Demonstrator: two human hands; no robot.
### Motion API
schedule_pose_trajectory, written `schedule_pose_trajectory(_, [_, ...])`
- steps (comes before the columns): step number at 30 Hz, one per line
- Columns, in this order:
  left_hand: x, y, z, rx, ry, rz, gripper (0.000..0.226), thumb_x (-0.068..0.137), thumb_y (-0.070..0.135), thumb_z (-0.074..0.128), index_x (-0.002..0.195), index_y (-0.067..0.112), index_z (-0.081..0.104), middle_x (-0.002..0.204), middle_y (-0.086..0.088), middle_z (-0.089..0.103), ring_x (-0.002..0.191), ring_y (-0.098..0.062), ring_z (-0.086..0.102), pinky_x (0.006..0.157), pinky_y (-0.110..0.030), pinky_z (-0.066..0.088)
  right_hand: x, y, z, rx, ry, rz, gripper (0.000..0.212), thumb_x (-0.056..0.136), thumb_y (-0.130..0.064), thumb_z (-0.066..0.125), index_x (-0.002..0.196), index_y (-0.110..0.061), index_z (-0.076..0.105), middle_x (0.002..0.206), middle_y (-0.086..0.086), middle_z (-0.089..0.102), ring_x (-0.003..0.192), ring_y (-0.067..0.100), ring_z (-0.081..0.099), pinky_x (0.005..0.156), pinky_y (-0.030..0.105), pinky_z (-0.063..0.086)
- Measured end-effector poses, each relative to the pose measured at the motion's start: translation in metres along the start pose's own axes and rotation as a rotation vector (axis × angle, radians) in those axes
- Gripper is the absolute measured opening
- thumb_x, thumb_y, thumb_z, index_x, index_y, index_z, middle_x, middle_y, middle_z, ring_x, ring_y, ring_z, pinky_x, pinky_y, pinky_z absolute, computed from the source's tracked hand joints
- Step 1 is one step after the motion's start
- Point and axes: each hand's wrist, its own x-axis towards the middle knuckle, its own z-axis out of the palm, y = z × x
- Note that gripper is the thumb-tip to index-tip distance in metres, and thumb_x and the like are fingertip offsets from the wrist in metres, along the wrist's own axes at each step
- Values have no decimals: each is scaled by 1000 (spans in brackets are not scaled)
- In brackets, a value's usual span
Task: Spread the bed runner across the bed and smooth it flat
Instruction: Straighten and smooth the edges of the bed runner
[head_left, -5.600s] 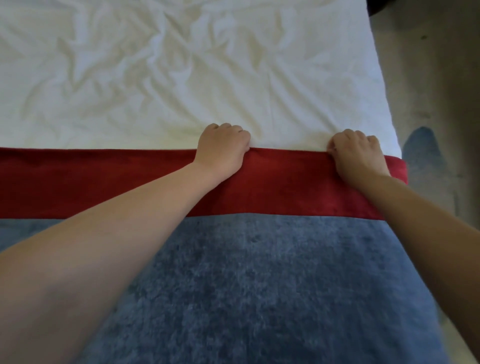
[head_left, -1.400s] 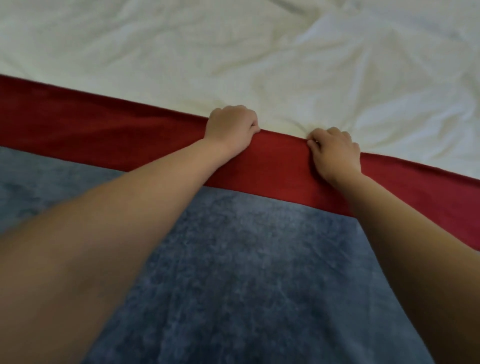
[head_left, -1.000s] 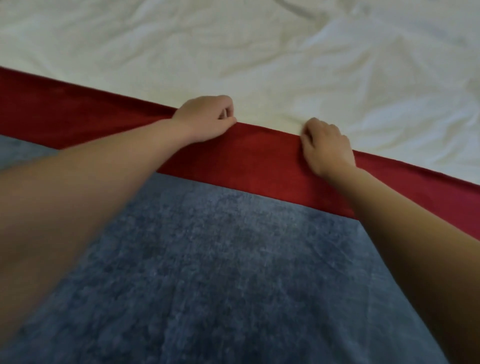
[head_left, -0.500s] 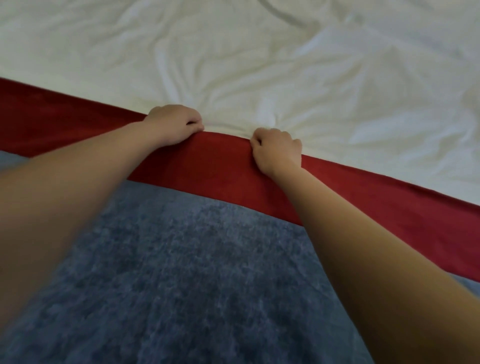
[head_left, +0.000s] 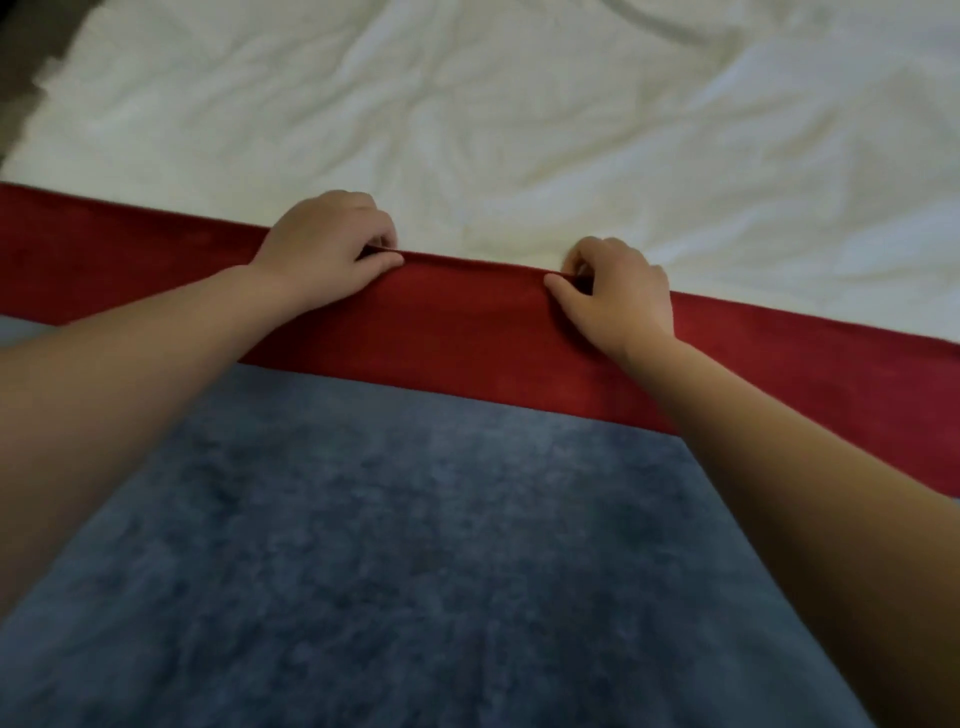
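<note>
The white sheet (head_left: 519, 104) fills everything beyond the red band, rumpled with soft creases. On the near side of that band lies the blue field of our bed runner (head_left: 415, 545), flat and running out of view toward us. The red band (head_left: 467, 338) itself is the runner's far border and crosses at a slant, its far edge meeting the sheet. Our left hand (head_left: 324, 244) pinches that far edge, thumb on top and fingers curled over it. Our right hand (head_left: 618, 296) pinches the same edge further right along the band. We judge the runner is spread and we are truing its edge. Next we should draw the band taut, lay it down, then flatten our palms and sweep outward along it.
</note>
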Motion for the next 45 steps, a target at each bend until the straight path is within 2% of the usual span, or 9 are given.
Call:
schedule_pose_trajectory(5, [-7, -53, -14, 32, -68, -66, 22, 91, 35, 57, 90, 16, 69, 93, -5, 64, 95, -28, 58, 74, -39, 46, 20, -53, 26, 15, -24, -72, 20, 87, -46, 57, 83, -27, 58, 87, -4, 57, 88, 21, 55, 82, 38, 35])
schedule_pose_trajectory(10, [5, -53, -3, 73, -25, -66, 30, 93, 40, 51, 93, 16, 68, 101, -8, 65, 99, -31, 57, 74, -37, 41, 25, -62, 42, -120, 38, 111, 24, 91, -42, 52, 96, -22, 65, 103, 8, 61, 103, 31, 53, 89, 41, 34])
schedule_pose_trajectory(15, [-16, -91, -16, -32, -15, 50, 22, 88, 40, 60, 86, 18, 63, 88, -2, 61, 90, -25, 56, 68, -34, 39, 26, -90, 48, -227, 58, 191, 30, 90, -41, 47, 95, -15, 61, 103, 14, 59, 100, 36, 53, 89, 44, 35])
schedule_pose_trajectory(24, [-92, -234, -54, 64, -30, 14, 14, 89, 28, 61, 92, 15, 65, 88, -7, 64, 90, -31, 59, 71, -41, 48, 51, -206, 100, -200, 35, -128, 27, 96, -37, 42, 93, -14, 56, 95, 10, 58, 92, 33, 54, 84, 43, 35])
schedule_pose_trajectory(29, [-90, -256, -49, 106, 55, -62, 20, 93, 30, 53, 93, 16, 68, 93, -9, 66, 92, -34, 58, 78, -41, 42, 61, -222, 123, -246, 152, 124, 32, 97, -35, 37, 100, -14, 62, 101, 13, 59, 98, 35, 52, 88, 43, 33])
schedule_pose_trajectory(33, [-90, -266, -47, 123, 59, -33, 24, 91, 37, 55, 86, 15, 62, 87, -8, 65, 86, -32, 57, 72, -39, 40, 58, -231, 132, -321, 197, 140, 32, 97, -32, 35, 97, -11, 58, 100, 14, 58, 98, 35, 50, 89, 44, 32])
schedule_pose_trajectory(36, [-104, -290, -51, 75, 38, -48, 17, 90, 30, 57, 88, 14, 59, 91, -10, 63, 89, -33, 55, 73, -40, 43, 58, -240, 131, -321, 227, 86, 31, 96, -35, 35, 95, -10, 54, 97, 13, 57, 95, 34, 50, 87, 45, 33])
schedule_pose_trajectory(41, [-124, -331, -58, 61, 24, -132, 13, 91, 19, 55, 99, 10, 60, 102, -16, 61, 98, -36, 54, 80, -46, 46, 70, -281, 143, -268, 127, -254, 27, 94, -39, 41, 97, -14, 53, 97, 11, 57, 96, 33, 52, 88, 45, 33])
schedule_pose_trajectory(45, [-124, -344, -57, 86, 63, -185, 12, 92, 20, 56, 99, 12, 62, 104, -15, 63, 101, -36, 54, 78, -42, 42, 86, -315, 162, -215, 114, -302, 22, 94, -35, 43, 98, -17, 56, 96, 8, 58, 95, 32, 52, 89, 43, 32])
